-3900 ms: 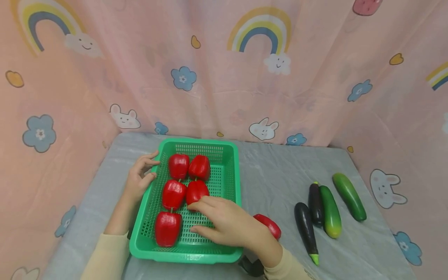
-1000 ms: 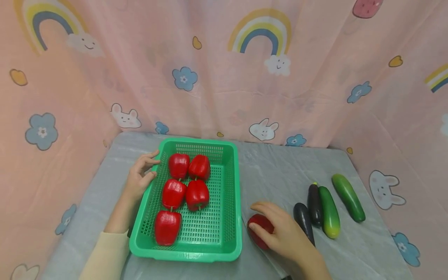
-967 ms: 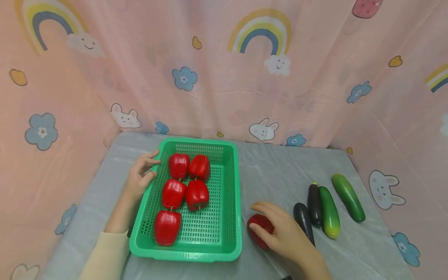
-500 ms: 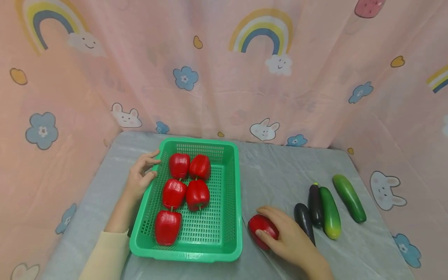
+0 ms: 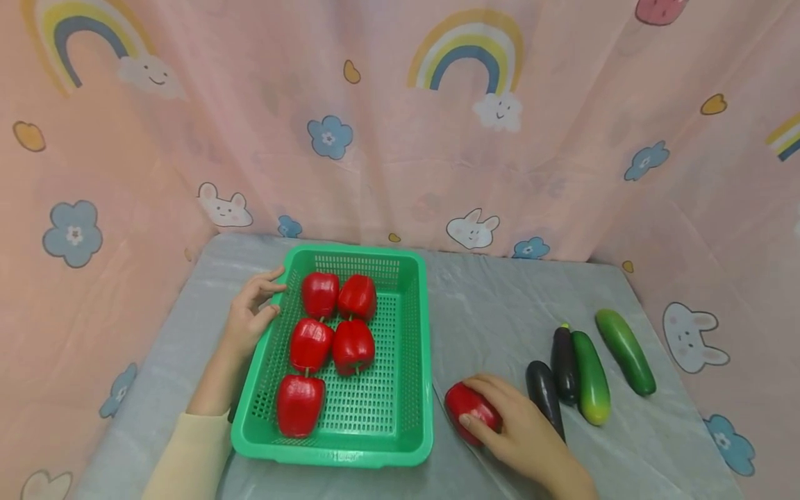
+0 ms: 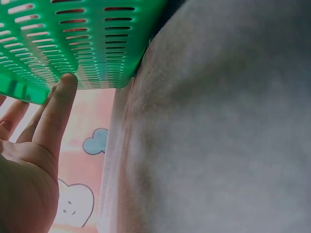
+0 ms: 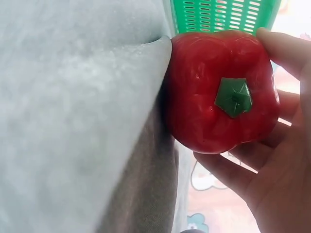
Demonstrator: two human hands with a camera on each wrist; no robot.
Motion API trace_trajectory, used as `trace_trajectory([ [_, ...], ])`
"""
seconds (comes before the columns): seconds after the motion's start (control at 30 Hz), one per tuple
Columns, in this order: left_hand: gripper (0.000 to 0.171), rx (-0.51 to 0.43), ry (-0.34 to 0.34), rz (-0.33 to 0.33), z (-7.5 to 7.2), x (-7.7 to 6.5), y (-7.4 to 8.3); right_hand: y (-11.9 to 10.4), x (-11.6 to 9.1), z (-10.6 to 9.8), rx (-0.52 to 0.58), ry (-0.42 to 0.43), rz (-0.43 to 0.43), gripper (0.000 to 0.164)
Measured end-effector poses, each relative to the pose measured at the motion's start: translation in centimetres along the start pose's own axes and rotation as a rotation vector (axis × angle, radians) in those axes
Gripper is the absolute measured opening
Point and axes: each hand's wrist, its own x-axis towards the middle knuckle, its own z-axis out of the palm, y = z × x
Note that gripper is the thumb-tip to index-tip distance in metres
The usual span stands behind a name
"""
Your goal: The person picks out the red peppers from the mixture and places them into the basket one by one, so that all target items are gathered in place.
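My right hand (image 5: 521, 430) grips a glossy red bell pepper (image 5: 470, 411) at the table to the right of the basket. In the right wrist view, thumb and fingers curl around the pepper (image 7: 209, 116), whose green stem end faces the camera. A green perforated plastic basket (image 5: 427, 347) holds several more red bell peppers, such as the near-left one (image 5: 301, 406). On the basket's left side, my left hand (image 5: 246, 316) touches the outer wall with loosely extended fingers. The left wrist view has a fingertip against the slotted wall (image 6: 92, 43).
To the right lie two dark eggplants, the nearer one (image 5: 545, 396) and the farther one (image 5: 565, 364), beside two green zucchinis, the inner one (image 5: 590, 378) and the outer one (image 5: 625, 352). A grey cloth (image 5: 481, 305) covers the table. Patterned pink curtains (image 5: 387, 187) enclose it.
My right hand has left the basket, where a pepper now lies uncovered, and moved right onto the outside pepper. Lately that pepper has shifted slightly right with the hand. The left hand stays put.
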Motion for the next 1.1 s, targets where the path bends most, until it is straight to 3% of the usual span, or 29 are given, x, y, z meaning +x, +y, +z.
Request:
trace_trajectory([
  [0.33, 0.026, -0.012, 0.001, 0.026, 0.0, 0.0, -0.2, 0.0, -0.3, -1.0, -0.025, -0.053, 0.097, 0.049],
  [0.6, 0.027, 0.001, -0.001, 0.021, -0.1, 0.0, -0.3, 0.5, -1.0, -1.2, 0.012, -0.073, 0.075, 0.051],
  [0.9, 0.028, -0.005, -0.001, 0.012, 0.0, 0.0, -0.1, 0.2, -1.7, -1.7, 0.07, -0.199, 0.142, 0.066],
  [1.1, 0.028, 0.009, 0.0, -0.006, 0.0, -0.1, 0.0, 0.4, -1.9, -1.6, 0.085, -0.242, 0.138, 0.068],
])
